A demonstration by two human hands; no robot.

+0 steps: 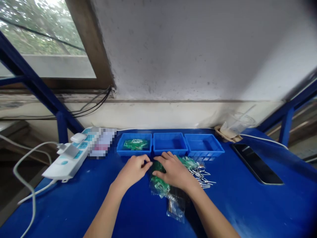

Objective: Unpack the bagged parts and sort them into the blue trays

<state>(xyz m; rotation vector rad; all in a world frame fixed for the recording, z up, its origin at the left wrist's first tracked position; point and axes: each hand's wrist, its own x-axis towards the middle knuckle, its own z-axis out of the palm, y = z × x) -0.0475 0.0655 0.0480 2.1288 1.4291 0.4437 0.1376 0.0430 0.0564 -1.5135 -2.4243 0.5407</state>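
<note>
My left hand [133, 170] is closed, thumb and forefinger pinched together at the left edge of the pile. Whatever is between those fingertips is too small to make out. My right hand [172, 168] lies over the clear plastic packets with green contents [159, 186], its fingers spread and thumb apart. It hides part of the pile. Thin silvery metal rods [203, 178] fan out to the right of that hand. Nearer to me lies a clear packet [175, 210] with slim pieces inside. Behind my left hand, a blue tray [133, 152] contains green packets.
Two more blue trays [170, 152] [204, 153] continue the row rightward. A white power strip [66, 162] with plugs and cables stands at left, beside a partly blurred packet [101, 145]. A black phone [257, 163] and a plastic cup [235, 125] are at right.
</note>
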